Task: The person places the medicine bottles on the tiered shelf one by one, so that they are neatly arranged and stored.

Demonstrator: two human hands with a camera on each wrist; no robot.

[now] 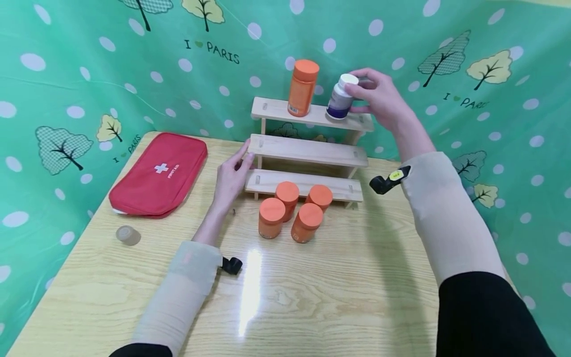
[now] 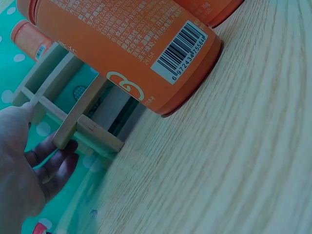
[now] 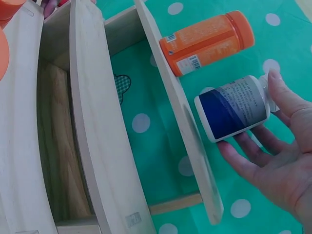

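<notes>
My right hand (image 1: 379, 96) holds a white pill bottle (image 1: 340, 101) with a blue and grey label, thumb at its cap and fingers behind it. The bottle is at the top step of a three-step wooden display rack (image 1: 308, 148), right of a tall orange bottle (image 1: 301, 91) standing there. In the right wrist view the pill bottle (image 3: 233, 108) is close to the top board's edge. My left hand (image 1: 231, 176) grips the left end of the rack's middle board, thumb above and fingers curled below, as the left wrist view shows at the board end (image 2: 63, 139).
Several orange bottles with orange lids (image 1: 271, 218) cluster on the table before the lowest step. A red first aid pouch (image 1: 160, 173) lies at the left, with a small greyish cap-like piece (image 1: 128, 235) nearer me. Patterned green cloth (image 1: 178, 89) hangs behind.
</notes>
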